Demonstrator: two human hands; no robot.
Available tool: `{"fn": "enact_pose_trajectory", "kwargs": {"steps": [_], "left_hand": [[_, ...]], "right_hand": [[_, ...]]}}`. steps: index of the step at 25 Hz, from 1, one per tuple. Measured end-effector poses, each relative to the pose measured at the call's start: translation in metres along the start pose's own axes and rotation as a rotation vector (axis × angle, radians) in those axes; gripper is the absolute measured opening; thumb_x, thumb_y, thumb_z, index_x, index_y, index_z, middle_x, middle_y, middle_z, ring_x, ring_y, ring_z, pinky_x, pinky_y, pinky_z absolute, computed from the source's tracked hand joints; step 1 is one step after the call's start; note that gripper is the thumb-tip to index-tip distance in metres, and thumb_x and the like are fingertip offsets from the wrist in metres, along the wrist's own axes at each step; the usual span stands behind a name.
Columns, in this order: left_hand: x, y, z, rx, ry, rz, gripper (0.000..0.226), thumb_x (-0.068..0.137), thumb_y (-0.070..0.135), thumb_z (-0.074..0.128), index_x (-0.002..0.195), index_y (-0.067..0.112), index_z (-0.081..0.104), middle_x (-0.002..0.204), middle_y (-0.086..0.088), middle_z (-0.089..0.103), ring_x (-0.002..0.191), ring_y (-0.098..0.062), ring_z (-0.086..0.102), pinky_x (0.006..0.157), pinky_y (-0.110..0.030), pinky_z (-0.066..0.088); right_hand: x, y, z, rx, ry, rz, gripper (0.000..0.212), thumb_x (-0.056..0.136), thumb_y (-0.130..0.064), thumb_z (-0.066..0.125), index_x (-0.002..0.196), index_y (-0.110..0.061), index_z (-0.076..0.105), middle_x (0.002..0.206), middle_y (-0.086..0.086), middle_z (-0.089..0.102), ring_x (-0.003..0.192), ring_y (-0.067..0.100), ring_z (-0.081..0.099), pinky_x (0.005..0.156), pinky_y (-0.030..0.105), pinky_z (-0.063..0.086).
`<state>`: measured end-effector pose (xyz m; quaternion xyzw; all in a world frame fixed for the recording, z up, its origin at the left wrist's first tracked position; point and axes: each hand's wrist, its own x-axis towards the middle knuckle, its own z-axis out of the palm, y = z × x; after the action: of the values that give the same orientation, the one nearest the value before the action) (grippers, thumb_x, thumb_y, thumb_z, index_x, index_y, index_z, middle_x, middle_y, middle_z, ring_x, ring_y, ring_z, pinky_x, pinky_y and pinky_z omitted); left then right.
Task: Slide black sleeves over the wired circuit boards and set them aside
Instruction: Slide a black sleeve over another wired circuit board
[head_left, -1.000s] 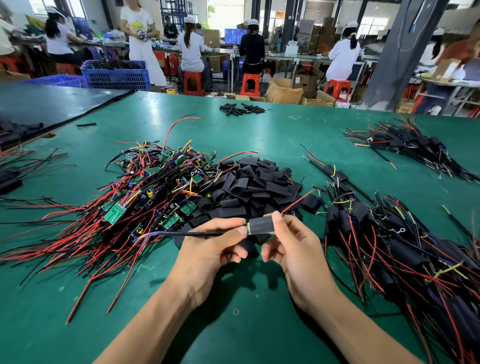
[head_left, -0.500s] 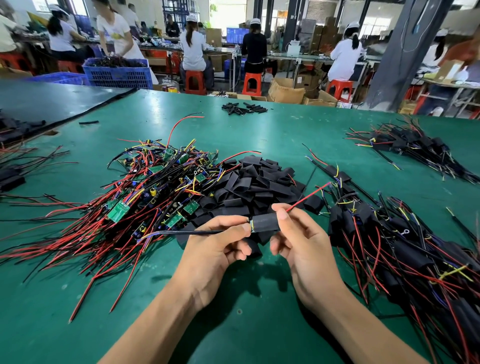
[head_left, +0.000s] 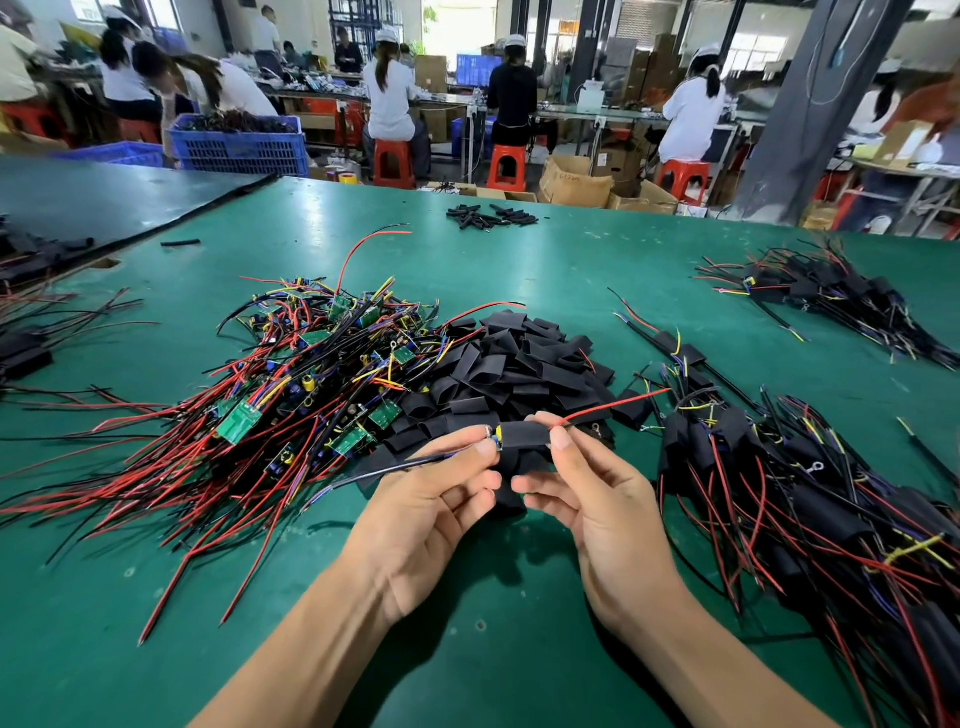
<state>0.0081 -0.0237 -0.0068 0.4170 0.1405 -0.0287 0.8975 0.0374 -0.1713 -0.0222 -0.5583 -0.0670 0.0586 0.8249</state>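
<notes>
Between my hands a black sleeve (head_left: 522, 434) covers a wired circuit board, whose end peeks out at the sleeve's left. My left hand (head_left: 431, 506) pinches that left end with its dark wires trailing left. My right hand (head_left: 587, 493) pinches the sleeve's right end, where a red wire (head_left: 613, 408) sticks out to the right. Behind them lies a heap of loose black sleeves (head_left: 511, 364). To the left lies a tangle of bare green boards with red and black wires (head_left: 291, 395). On the right lies a pile of sleeved boards (head_left: 810, 488).
The green table (head_left: 519, 260) also holds a second pile of sleeved boards (head_left: 831, 296) at the far right and a few black tubes (head_left: 491, 215) at the far edge. More wires lie at the left edge. People work on stools at benches beyond.
The sleeve has slid further left along the board, so only the board's left tip shows. Both hands have risen slightly. The red wire now sticks out further right.
</notes>
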Motion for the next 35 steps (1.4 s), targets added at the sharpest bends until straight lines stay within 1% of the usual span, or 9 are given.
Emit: {"fn": "enact_pose_trajectory", "kwargs": {"steps": [5,9,15,19,24,27,30,33,35], "left_hand": [[-0.0027,-0.0005,0.0018,0.043,-0.015,0.005,0.023,0.059,0.016,0.082,0.081,0.019,0.082,0.075,-0.003,0.072,0.055,-0.009,0.064,0.055,-0.019,0.056],[-0.0031,-0.0007,0.0035,0.051,-0.019,0.011,0.021,0.058,0.016,0.082,0.079,0.019,0.081,0.074,-0.002,0.070,0.052,-0.010,0.063,0.053,-0.019,0.055],[-0.0052,-0.0005,0.0028,0.086,-0.031,0.034,0.022,0.059,0.016,0.083,0.081,0.018,0.080,0.067,-0.005,0.064,0.052,-0.012,0.061,0.052,-0.020,0.053],[-0.0048,-0.0009,0.0017,0.126,-0.024,0.029,0.016,0.062,0.016,0.081,0.077,0.020,0.080,0.063,-0.006,0.062,0.051,-0.012,0.060,0.051,-0.020,0.052],[-0.0042,0.0012,-0.0016,0.155,-0.081,0.022,0.028,0.061,0.019,0.082,0.089,0.021,0.080,0.069,0.000,0.064,0.052,-0.011,0.059,0.052,-0.021,0.051],[-0.0031,-0.0006,-0.0036,0.199,-0.115,0.035,0.029,0.058,0.013,0.088,0.085,0.020,0.079,0.062,-0.003,0.059,0.052,-0.013,0.056,0.053,-0.023,0.049],[-0.0022,-0.0044,-0.0022,0.213,-0.128,0.057,0.026,0.060,0.009,0.087,0.080,0.022,0.077,0.059,-0.005,0.058,0.053,-0.014,0.055,0.057,-0.024,0.049],[-0.0019,-0.0036,-0.0010,0.167,-0.125,0.066,0.017,0.062,0.016,0.081,0.078,0.022,0.077,0.062,-0.002,0.058,0.052,-0.011,0.054,0.054,-0.022,0.048],[-0.0014,-0.0023,-0.0022,0.163,-0.120,0.063,0.015,0.064,0.015,0.079,0.078,0.022,0.077,0.063,-0.003,0.058,0.052,-0.011,0.054,0.051,-0.022,0.047]], "right_hand": [[-0.0018,-0.0024,0.0028,-0.039,0.012,-0.028,0.034,0.081,-0.041,0.067,0.112,-0.029,0.076,0.102,-0.003,0.077,0.063,0.016,0.067,0.060,0.021,0.052],[-0.0020,-0.0018,0.0015,-0.081,0.016,-0.055,0.033,0.082,-0.043,0.068,0.110,-0.027,0.077,0.091,0.001,0.076,0.059,0.017,0.065,0.058,0.022,0.051],[-0.0025,0.0002,0.0020,-0.102,-0.027,0.011,0.035,0.080,-0.051,0.064,0.109,-0.035,0.077,0.085,-0.002,0.076,0.058,0.017,0.066,0.058,0.022,0.052],[-0.0011,-0.0009,0.0004,-0.121,-0.044,0.043,0.035,0.080,-0.050,0.063,0.108,-0.034,0.077,0.092,-0.002,0.077,0.060,0.018,0.067,0.057,0.023,0.052],[-0.0006,-0.0007,-0.0006,-0.096,-0.088,0.068,0.039,0.079,-0.051,0.065,0.109,-0.029,0.077,0.101,0.003,0.077,0.059,0.018,0.065,0.058,0.023,0.051],[0.0004,0.0001,-0.0017,-0.057,-0.120,0.087,0.035,0.083,-0.048,0.064,0.108,-0.026,0.078,0.096,0.003,0.077,0.059,0.017,0.063,0.058,0.023,0.050],[0.0022,-0.0001,-0.0030,-0.024,-0.148,0.096,0.034,0.085,-0.046,0.063,0.106,-0.023,0.078,0.091,0.007,0.076,0.059,0.015,0.062,0.059,0.023,0.049],[0.0024,-0.0001,-0.0033,-0.009,-0.153,0.119,0.039,0.080,-0.048,0.066,0.106,-0.022,0.078,0.104,0.006,0.077,0.059,0.016,0.064,0.058,0.022,0.050],[0.0018,0.0002,-0.0032,-0.005,-0.160,0.125,0.036,0.081,-0.046,0.065,0.105,-0.023,0.079,0.108,0.007,0.077,0.059,0.016,0.064,0.057,0.022,0.050]]}}
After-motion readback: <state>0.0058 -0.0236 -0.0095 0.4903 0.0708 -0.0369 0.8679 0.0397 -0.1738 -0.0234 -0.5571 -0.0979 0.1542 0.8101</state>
